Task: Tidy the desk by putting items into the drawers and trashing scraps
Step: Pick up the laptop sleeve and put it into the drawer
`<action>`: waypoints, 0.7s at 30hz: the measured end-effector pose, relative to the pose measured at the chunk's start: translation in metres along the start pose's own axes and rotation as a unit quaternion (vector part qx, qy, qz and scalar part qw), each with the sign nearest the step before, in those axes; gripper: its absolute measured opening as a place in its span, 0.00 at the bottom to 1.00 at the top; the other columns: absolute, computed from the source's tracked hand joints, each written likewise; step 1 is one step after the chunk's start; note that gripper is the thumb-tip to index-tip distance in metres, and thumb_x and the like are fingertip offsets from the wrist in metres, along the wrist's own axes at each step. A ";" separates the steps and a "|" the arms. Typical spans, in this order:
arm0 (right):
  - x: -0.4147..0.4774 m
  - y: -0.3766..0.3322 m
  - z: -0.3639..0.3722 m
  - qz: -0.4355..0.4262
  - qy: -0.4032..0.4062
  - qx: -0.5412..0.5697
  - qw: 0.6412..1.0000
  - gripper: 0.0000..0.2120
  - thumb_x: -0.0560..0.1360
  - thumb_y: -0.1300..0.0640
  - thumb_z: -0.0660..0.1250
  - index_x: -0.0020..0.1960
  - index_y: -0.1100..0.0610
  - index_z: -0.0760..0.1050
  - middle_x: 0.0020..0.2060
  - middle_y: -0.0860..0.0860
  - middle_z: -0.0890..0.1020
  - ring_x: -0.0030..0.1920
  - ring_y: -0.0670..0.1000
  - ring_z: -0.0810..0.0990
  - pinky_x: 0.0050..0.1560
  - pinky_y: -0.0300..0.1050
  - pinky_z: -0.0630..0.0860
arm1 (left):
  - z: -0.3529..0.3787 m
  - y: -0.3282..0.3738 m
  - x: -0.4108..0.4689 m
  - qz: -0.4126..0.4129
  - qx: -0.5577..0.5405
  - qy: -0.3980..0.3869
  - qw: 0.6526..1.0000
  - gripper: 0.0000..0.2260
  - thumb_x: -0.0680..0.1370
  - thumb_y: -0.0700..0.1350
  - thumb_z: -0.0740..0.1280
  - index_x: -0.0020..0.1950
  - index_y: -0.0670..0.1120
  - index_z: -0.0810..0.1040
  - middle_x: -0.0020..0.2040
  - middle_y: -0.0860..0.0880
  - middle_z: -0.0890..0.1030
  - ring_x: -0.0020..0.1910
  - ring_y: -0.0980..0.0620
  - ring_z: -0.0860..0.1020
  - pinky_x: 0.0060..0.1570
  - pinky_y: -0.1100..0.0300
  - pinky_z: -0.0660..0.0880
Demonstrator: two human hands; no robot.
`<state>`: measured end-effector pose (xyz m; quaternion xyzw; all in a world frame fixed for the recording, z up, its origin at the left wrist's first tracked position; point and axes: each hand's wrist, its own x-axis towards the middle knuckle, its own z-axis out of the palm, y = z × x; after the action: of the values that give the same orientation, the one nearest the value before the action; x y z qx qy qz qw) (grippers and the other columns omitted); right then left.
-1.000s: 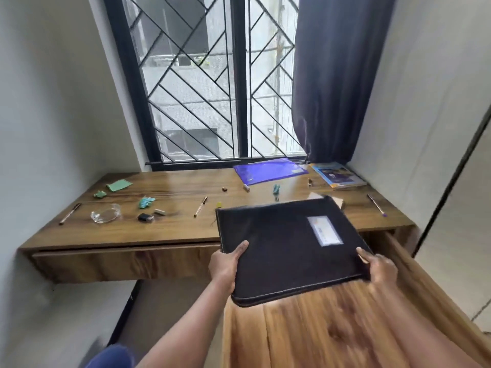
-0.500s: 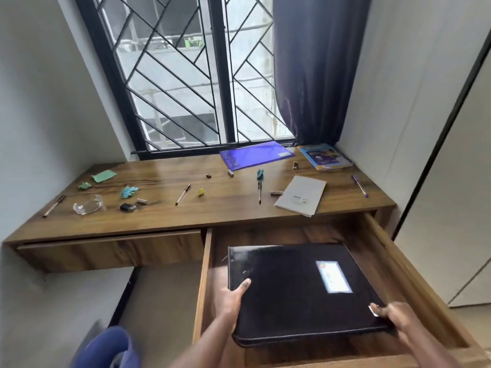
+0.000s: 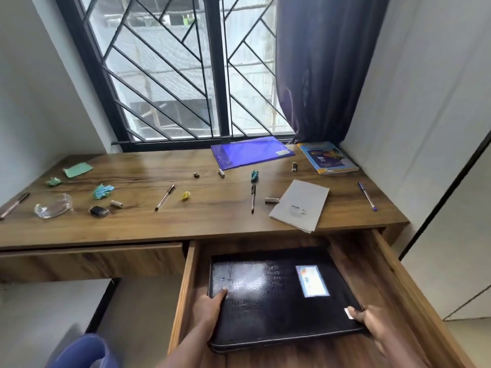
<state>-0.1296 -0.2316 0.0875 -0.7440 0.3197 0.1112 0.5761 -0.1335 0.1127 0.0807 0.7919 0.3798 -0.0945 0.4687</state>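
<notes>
A black folder [image 3: 276, 296] with a white label lies flat inside the open right drawer [image 3: 184, 293]. My left hand [image 3: 211, 308] grips its near left edge, thumb on top. My right hand [image 3: 372, 324] holds its near right corner. On the desk [image 3: 212, 216] lie a grey notebook [image 3: 300, 204], a purple folder [image 3: 251, 155], a colourful book [image 3: 326, 158], several pens [image 3: 164, 197] and crumpled paper scraps [image 3: 102, 191].
The left drawer [image 3: 90, 258] is closed. A clear glass dish [image 3: 53, 205], a small black object [image 3: 98, 210] and small erasers sit at the desk's left. A blue bin [image 3: 82, 351] stands on the floor at lower left. A curtain hangs at back right.
The black folder has come down from above the desk edge into the open right drawer and now lies flat on its bottom, both hands still on it.
</notes>
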 end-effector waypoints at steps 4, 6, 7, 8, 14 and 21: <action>0.021 -0.016 0.007 -0.076 -0.104 -0.105 0.986 0.09 0.72 0.67 0.70 0.50 0.65 0.73 0.40 0.55 0.77 0.36 0.43 0.72 0.32 0.26 0.71 | 0.002 0.014 0.034 0.017 0.050 0.005 0.999 0.27 0.77 0.57 0.63 0.65 0.36 0.71 0.62 0.36 0.77 0.63 0.38 0.74 0.60 0.52 0.71; 0.034 -0.014 0.015 -0.085 -0.144 -0.152 0.974 0.18 0.65 0.61 0.77 0.51 0.64 0.75 0.45 0.53 0.80 0.40 0.46 0.78 0.41 0.30 0.74 | 0.006 0.018 0.044 0.021 0.061 0.024 0.998 0.26 0.78 0.56 0.63 0.66 0.37 0.70 0.62 0.36 0.77 0.63 0.37 0.74 0.59 0.50 0.71; 0.035 -0.015 0.018 -0.078 -0.155 -0.184 0.967 0.27 0.58 0.56 0.81 0.53 0.63 0.77 0.46 0.51 0.83 0.44 0.48 0.81 0.47 0.36 0.77 | 0.008 0.019 0.047 0.019 0.065 0.035 0.997 0.27 0.78 0.55 0.62 0.68 0.37 0.68 0.63 0.36 0.75 0.64 0.37 0.73 0.61 0.49 0.71; 0.047 -0.008 0.021 -0.069 -0.182 -0.206 0.959 0.36 0.50 0.51 0.84 0.55 0.62 0.78 0.47 0.50 0.85 0.47 0.50 0.83 0.50 0.42 0.78 | 0.010 0.020 0.049 0.018 0.070 0.043 0.996 0.27 0.79 0.54 0.62 0.71 0.37 0.66 0.66 0.36 0.73 0.67 0.38 0.71 0.63 0.48 0.69; 0.055 -0.015 0.044 -0.100 -0.165 -0.405 0.894 0.43 0.51 0.53 0.83 0.59 0.57 0.65 0.54 0.50 0.70 0.59 0.51 0.73 0.50 0.37 0.73 | 0.022 0.017 0.052 0.028 0.097 0.055 0.993 0.28 0.81 0.51 0.57 0.77 0.39 0.54 0.75 0.39 0.60 0.74 0.41 0.60 0.70 0.48 0.62; 0.051 -0.017 0.051 -0.123 -0.148 -0.468 0.862 0.49 0.55 0.41 0.77 0.69 0.56 0.60 0.63 0.51 0.68 0.62 0.49 0.71 0.59 0.39 0.71 | 0.031 0.004 0.057 0.145 0.264 0.071 0.951 0.29 0.81 0.54 0.56 0.77 0.42 0.53 0.78 0.46 0.50 0.78 0.46 0.48 0.74 0.54 0.55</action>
<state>-0.0695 -0.1995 0.0579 -0.9343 0.0471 0.2848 0.2092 -0.0848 0.1158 0.0382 0.9386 0.2545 -0.0658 0.2236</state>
